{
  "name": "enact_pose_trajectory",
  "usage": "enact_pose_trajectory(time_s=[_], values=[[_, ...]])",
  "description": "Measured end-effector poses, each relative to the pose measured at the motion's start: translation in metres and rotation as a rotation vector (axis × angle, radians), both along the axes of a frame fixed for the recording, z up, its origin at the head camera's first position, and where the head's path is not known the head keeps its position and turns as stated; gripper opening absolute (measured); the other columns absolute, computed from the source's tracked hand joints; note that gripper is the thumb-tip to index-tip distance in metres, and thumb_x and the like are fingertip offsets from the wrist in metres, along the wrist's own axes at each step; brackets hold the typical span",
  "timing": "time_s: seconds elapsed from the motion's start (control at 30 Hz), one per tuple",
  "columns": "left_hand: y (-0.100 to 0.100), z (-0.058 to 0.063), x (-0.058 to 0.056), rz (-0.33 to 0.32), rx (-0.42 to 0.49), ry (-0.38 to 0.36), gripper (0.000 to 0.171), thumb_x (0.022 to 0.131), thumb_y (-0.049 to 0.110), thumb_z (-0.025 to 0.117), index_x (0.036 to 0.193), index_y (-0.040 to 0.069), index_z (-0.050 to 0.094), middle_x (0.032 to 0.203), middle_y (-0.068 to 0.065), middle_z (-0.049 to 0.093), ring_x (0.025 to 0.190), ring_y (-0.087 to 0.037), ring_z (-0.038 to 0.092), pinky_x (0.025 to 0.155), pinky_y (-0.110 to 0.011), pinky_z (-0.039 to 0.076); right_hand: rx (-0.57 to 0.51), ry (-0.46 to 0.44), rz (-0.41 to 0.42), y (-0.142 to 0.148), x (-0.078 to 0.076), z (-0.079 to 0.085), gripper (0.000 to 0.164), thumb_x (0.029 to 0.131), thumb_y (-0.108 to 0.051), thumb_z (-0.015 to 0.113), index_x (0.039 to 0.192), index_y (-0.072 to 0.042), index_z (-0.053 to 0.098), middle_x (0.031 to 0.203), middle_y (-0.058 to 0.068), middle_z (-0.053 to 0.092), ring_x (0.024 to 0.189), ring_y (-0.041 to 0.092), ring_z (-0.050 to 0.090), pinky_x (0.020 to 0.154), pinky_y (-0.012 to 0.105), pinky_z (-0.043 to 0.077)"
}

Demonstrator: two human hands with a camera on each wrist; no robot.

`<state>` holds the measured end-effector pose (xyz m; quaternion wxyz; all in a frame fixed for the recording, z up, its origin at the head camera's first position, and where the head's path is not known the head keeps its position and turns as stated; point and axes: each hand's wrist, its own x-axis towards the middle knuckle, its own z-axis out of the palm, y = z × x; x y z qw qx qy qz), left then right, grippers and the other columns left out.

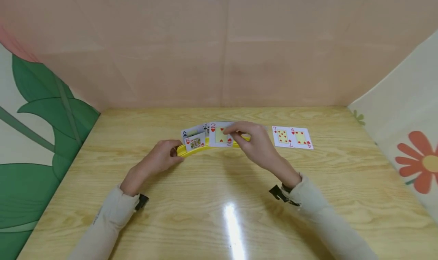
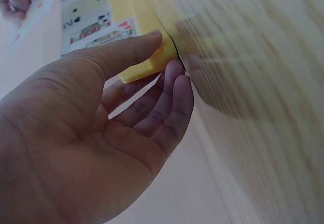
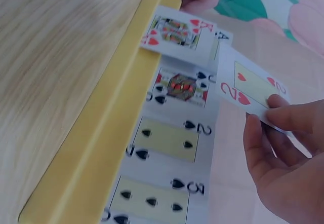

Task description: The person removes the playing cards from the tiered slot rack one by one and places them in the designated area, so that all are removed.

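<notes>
Pinching the heart two: right fingers. Gripping the yellow rack: left fingers. Only wrist views show the spade two.

Two cards lie right of the rack.

Red flower (yellow-centred), green leaves

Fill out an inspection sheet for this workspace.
Surface: wood-grain table, bright reflection toward the front.
Job's things: yellow holder bearing ace of spades, king of hearts, jack of spades, two of spades, three of spades; seven and four face up to its right.
Clutter: nothing seen.
Hands: left hand grips the holder's end; right hand pinches the two of hearts.
Cables: nothing seen.
Surroundings: pink backdrop, leaf-print panel left, flower-print panel right.
</notes>
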<state>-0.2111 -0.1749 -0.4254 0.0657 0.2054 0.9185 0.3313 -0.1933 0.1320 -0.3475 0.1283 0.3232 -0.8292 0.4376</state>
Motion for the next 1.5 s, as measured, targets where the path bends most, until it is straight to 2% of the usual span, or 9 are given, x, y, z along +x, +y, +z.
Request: enact_pose_trajectory(time_s=[0.17, 0.3, 0.53, 0.8, 1.0, 1.1, 1.3, 1.5], values=[[0.003, 0.001, -0.002, -0.014, -0.001, 0.004, 0.03, 0.086, 0.007, 0.078, 0.114, 0.0, 0.067, 0.097, -0.008, 0.069, 0.079, -0.015, 0.061, 0.067, -0.028, 0.053, -0.018, 0.06, -0.027, 0.015, 0.006, -0.001, 0.023, 0.092, 0.007, 0.064, 0.102, -0.009, 0.077, 0.104, -0.002, 0.074, 0.094, 0.015, 0.069, 0.08, 0.03, 0.055], [0.006, 0.001, -0.003, -0.016, 0.003, 0.003, 0.031, 0.086, 0.007, 0.078, 0.114, 0.0, 0.067, 0.098, -0.008, 0.069, 0.079, -0.016, 0.061, 0.068, -0.029, 0.053, -0.033, 0.117, -0.046, 0.027, 0.014, -0.001, 0.023, 0.092, 0.009, 0.064, 0.103, -0.007, 0.077, 0.105, 0.0, 0.074, 0.09, 0.017, 0.069, 0.08, 0.023, 0.053], [0.003, 0.0, -0.002, -0.033, 0.022, 0.018, 0.028, 0.085, 0.005, 0.078, 0.111, -0.001, 0.068, 0.093, -0.007, 0.068, 0.076, -0.014, 0.061, 0.066, -0.028, 0.052, -0.049, 0.233, -0.11, 0.05, 0.026, 0.005, 0.028, 0.087, 0.017, 0.063, 0.098, -0.005, 0.075, 0.098, 0.003, 0.073, 0.08, 0.013, 0.061, 0.073, 0.015, 0.047], [-0.002, 0.0, 0.001, -0.027, 0.017, 0.023, 0.026, 0.085, 0.005, 0.078, 0.109, 0.0, 0.068, 0.09, -0.006, 0.067, 0.074, -0.014, 0.059, 0.064, -0.027, 0.051, -0.019, 0.257, -0.196, 0.076, 0.032, 0.007, 0.027, 0.084, 0.017, 0.065, 0.098, -0.004, 0.074, 0.098, 0.007, 0.073, 0.084, 0.007, 0.063, 0.075, 0.012, 0.048], [-0.004, 0.002, 0.002, -0.023, 0.011, 0.019, 0.027, 0.087, 0.007, 0.077, 0.111, 0.0, 0.068, 0.093, -0.006, 0.068, 0.075, -0.014, 0.059, 0.065, -0.028, 0.051, 0.008, 0.244, -0.247, 0.093, 0.033, 0.01, 0.028, 0.08, 0.018, 0.063, 0.096, -0.003, 0.072, 0.097, 0.006, 0.072, 0.085, 0.003, 0.059, 0.075, 0.01, 0.047], [-0.004, 0.002, 0.001, -0.028, 0.014, 0.023, 0.028, 0.086, 0.006, 0.077, 0.112, 0.0, 0.068, 0.094, -0.007, 0.068, 0.076, -0.014, 0.06, 0.065, -0.028, 0.052, 0.033, 0.24, -0.272, 0.101, 0.033, 0.014, 0.029, 0.079, 0.018, 0.062, 0.097, -0.003, 0.071, 0.099, 0.006, 0.07, 0.085, 0.002, 0.058, 0.075, 0.009, 0.046], [-0.003, 0.002, 0.001, -0.034, 0.01, 0.022, 0.028, 0.086, 0.006, 0.077, 0.112, 0.0, 0.068, 0.095, -0.007, 0.068, 0.076, -0.014, 0.059, 0.065, -0.027, 0.052, 0.009, 0.228, -0.298, 0.115, 0.031, 0.019, 0.028, 0.079, 0.02, 0.063, 0.099, 0.002, 0.071, 0.098, 0.01, 0.07, 0.084, 0.0, 0.058, 0.075, 0.008, 0.047], [-0.002, 0.003, 0.003, -0.016, 0.005, 0.017, 0.027, 0.086, 0.006, 0.077, 0.111, 0.0, 0.068, 0.094, -0.006, 0.068, 0.076, -0.014, 0.059, 0.065, -0.027, 0.052, 0.017, 0.22, -0.327, 0.128, 0.025, 0.021, 0.029, 0.082, 0.017, 0.068, 0.102, -0.002, 0.076, 0.1, 0.013, 0.073, 0.087, -0.007, 0.062, 0.076, 0.007, 0.047]])
